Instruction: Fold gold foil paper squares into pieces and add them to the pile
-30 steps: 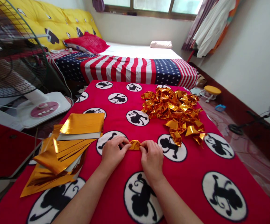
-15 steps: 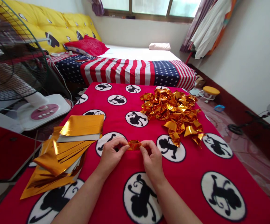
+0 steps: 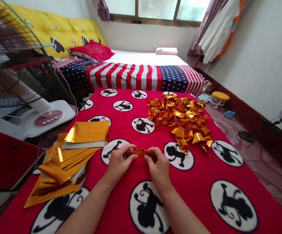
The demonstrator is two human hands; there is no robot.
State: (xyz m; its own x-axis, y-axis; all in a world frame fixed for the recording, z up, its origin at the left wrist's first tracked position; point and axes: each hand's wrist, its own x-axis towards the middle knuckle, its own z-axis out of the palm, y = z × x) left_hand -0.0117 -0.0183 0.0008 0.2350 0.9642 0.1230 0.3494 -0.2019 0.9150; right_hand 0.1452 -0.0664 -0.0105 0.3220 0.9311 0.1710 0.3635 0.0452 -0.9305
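A small piece of folded gold foil paper (image 3: 139, 153) is held between my two hands, over the red cloth with monkey prints (image 3: 121, 208). My left hand (image 3: 121, 160) pinches its left end between thumb and fingers. At the right end, my right hand (image 3: 157, 161) has thumb and fingers closed on the same piece. Flat gold sheets (image 3: 87, 132) lie in a fanned stack left of my hands. A heap of folded gold foil pieces (image 3: 180, 112) sits at the back right of the cloth.
A fan (image 3: 49, 117) stands at the left, beside a red panel (image 3: 9, 159). Behind the cloth is a bed (image 3: 146, 58) with a red pillow (image 3: 92, 51). On the floor at the right are a yellow stool (image 3: 220, 96) and a dark stand (image 3: 265, 126).
My fingers have shifted slightly on the folded foil, the left thumb moving inward along it. The view has tilted a little, so the background sits lower.
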